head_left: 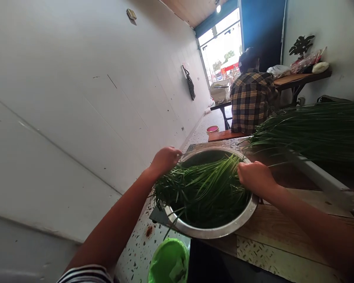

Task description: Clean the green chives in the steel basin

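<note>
A large steel bowl (pixel 212 232) stands at the near edge of a wooden table (pixel 283 228) and holds a heap of long green chive leaves (pixel 203 188). My left hand (pixel 165 159) grips the bowl's left rim with curled fingers. My right hand (pixel 255 177) is closed on the chive leaves near the bowl's right rim. Both forearms reach in from the bottom of the view.
A thick pile of more green chives (pixel 315 129) lies on the table at right. A green bin (pixel 169 261) sits on the floor below. A person in a plaid shirt (pixel 250 100) sits ahead, back turned. The white wall (pixel 76 98) runs along the left.
</note>
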A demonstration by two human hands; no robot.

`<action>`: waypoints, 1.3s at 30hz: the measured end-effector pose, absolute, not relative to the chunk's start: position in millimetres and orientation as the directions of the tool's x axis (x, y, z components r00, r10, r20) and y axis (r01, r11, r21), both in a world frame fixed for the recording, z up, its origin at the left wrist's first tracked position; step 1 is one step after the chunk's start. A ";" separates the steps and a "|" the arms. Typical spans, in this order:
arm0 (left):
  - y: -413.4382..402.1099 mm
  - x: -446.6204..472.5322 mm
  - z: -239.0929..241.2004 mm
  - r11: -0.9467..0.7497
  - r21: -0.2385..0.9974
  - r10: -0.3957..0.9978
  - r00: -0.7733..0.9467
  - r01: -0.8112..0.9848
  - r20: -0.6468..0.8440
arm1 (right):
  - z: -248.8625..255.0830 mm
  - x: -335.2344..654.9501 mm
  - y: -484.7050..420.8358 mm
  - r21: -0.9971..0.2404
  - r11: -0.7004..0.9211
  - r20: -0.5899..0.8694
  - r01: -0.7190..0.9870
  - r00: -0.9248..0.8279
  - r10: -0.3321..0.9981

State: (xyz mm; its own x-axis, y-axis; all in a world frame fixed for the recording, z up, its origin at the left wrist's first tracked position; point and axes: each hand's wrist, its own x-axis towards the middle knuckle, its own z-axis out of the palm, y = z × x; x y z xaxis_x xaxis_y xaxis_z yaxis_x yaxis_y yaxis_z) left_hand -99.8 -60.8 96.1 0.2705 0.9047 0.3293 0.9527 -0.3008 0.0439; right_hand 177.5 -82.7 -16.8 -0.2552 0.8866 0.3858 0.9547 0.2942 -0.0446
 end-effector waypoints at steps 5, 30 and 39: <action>-43.6 -73.3 55.9 -0.246 0.691 0.943 0.002 0.680 0.334 | -10.4 169.8 -91.3 -0.073 0.302 0.453 0.950 -0.239 0.859; -8.1 5.4 2.4 -0.006 0.997 0.997 0.082 0.074 0.000 | -26.5 179.7 -73.4 -0.015 0.337 0.566 0.941 -0.270 0.779; -6.5 1.0 -0.8 0.040 0.999 0.983 0.179 -0.005 -0.039 | -26.9 179.9 -72.5 0.013 0.366 0.582 0.930 -0.305 0.754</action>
State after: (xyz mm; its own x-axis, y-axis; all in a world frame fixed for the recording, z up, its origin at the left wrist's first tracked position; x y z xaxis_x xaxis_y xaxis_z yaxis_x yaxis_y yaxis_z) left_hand 1.0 -6.5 -0.8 0.1785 0.9832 -0.0390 -0.0045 0.0405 0.9992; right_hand 179.9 -72.5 -26.9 -0.3047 0.7540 0.5819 0.9305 0.3662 0.0128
